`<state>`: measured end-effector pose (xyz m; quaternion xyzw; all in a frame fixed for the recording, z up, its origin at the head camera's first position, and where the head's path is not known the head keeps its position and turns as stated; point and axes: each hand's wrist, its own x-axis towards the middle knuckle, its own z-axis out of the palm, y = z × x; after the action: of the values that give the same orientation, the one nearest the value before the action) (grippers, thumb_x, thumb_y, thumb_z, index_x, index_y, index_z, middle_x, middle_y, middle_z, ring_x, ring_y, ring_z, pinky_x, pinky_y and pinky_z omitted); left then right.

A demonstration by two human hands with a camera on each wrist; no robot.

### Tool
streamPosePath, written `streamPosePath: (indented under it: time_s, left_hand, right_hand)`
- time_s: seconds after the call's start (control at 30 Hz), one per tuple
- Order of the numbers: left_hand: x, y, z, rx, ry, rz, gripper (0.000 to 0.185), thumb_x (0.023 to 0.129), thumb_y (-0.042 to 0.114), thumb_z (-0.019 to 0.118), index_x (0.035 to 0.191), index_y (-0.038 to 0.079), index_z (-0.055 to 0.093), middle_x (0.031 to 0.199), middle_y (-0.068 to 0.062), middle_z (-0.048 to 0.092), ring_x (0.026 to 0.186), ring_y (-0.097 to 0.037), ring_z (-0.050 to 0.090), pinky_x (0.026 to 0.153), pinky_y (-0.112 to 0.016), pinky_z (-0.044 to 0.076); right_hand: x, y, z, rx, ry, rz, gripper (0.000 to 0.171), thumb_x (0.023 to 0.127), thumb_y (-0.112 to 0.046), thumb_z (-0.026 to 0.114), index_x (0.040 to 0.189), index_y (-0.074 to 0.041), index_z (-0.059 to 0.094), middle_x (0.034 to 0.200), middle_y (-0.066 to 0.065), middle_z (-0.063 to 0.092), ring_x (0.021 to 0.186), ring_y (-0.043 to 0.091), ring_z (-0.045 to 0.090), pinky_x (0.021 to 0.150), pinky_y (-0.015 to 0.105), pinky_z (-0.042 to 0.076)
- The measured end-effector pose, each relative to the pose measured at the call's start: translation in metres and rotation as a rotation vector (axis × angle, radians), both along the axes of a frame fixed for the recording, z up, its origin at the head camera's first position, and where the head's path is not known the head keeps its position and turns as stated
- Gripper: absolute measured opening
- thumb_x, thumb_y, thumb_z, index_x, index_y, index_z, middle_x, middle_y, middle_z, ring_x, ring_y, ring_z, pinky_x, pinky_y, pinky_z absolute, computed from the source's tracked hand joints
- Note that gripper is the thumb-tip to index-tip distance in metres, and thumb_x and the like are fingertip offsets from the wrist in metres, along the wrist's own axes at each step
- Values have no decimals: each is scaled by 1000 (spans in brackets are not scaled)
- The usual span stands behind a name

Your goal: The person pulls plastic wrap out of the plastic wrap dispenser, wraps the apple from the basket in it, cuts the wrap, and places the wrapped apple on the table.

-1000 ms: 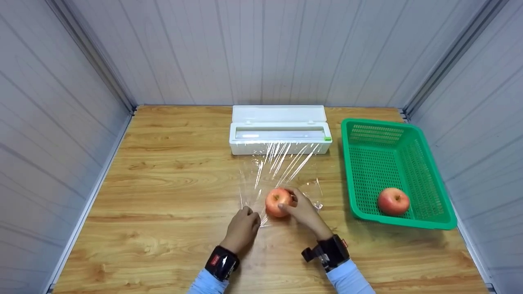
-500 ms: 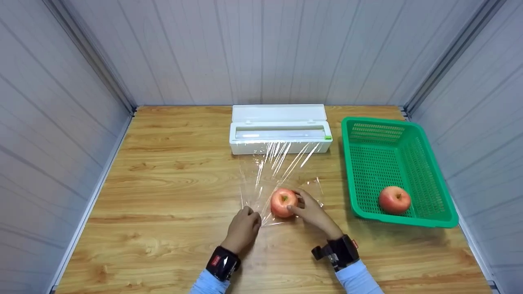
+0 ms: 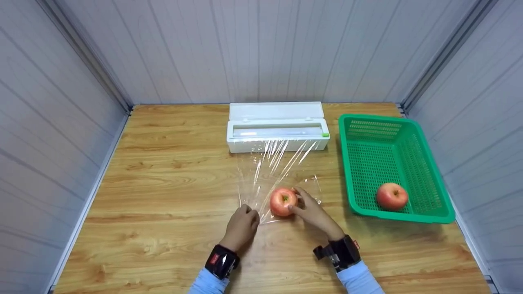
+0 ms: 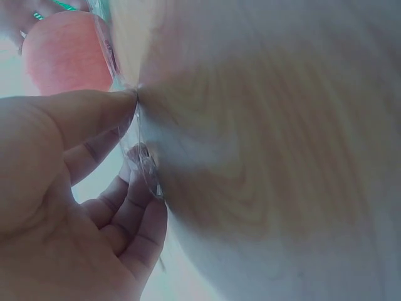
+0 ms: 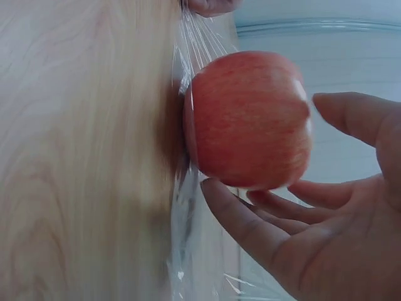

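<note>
1. Spanning the whole lower part of the head view is a wooden table [image 3: 163, 183], walled in by pale panelled sides.
2. Sitting at the table's right edge is a green mesh basket [image 3: 425, 163], with one red apple lying near its front wall (that second apple [image 3: 392, 196] is well apart from both hands).
3. Resting at the back of the table, just left of the basket, is a white film dispenser [image 3: 278, 127] with its lid folded open.
4. Stretching from the dispenser's front slot toward the person is a sheet of clear cling film [image 3: 278, 163], wrinkled and streaked with glare, running down to the table under the near apple.
5. Sitting on that film, between the two hands, is the apple [image 3: 282, 201], stem end up; the right wrist view shows the film bunched at its side [image 5: 182, 157].
6. The right hand [image 3: 312, 212] cups the apple's right side with fingers [image 5: 244, 226] loosely spread; the fingertips lie at or just off the skin (firm contact cannot be told).
7. The left hand [image 3: 242, 226] sits just left of the apple, thumb and curled fingers [image 4: 135, 188] pinching the film's near edge against the table.
</note>
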<state>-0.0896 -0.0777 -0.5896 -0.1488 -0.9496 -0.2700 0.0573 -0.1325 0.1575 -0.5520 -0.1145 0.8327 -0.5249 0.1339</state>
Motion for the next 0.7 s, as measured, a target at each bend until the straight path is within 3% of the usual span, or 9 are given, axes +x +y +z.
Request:
streamPosePath:
  time_s: [0.13, 0.27, 0.37, 0.53, 0.7]
  left_hand:
    - [1, 0, 1, 5, -21, 2, 10, 78, 8, 67, 74, 12, 59, 80, -1, 44, 73, -16, 44, 64, -32, 39]
    - [1, -1, 0, 12, -27, 6, 10, 79, 8, 67, 74, 12, 58, 81, -1, 44, 74, -17, 45, 65, -32, 39]
    - [1, 0, 1, 16, -11, 6, 10, 79, 8, 67, 74, 11, 59, 80, -2, 45, 74, -18, 45, 65, -32, 39]
    - [2, 0, 0, 11, 19, 0, 10, 78, 7, 68, 74, 10, 60, 79, -2, 45, 73, -18, 46, 64, -33, 40]
    - [2, -2, 0, -6, 17, 2, 9, 78, 7, 67, 74, 11, 60, 80, -2, 48, 74, -17, 47, 65, -32, 41]
  right_hand:
    - [0, 12, 5, 155, 133, -16, 55, 88, -8, 63, 137, 5, 41, 137, 27, 46, 122, 43, 49, 103, 52, 41]
    - [-6, 31, 3, 407, 355, 16, 38, 83, -4, 67, 119, 3, 57, 124, 21, 56, 115, 40, 54, 100, 52, 43]
    - [-8, 45, -4, 540, 465, 25, 30, 77, -2, 70, 106, 0, 61, 119, 22, 58, 110, 42, 55, 92, 57, 46]
    - [-6, 58, -14, 632, 503, 78, 23, 76, -3, 71, 97, -3, 62, 120, 24, 57, 109, 44, 54, 88, 60, 46]
    - [-6, 58, -20, 657, 555, 87, 15, 75, -4, 71, 88, -6, 63, 115, 19, 60, 102, 39, 58, 84, 53, 49]
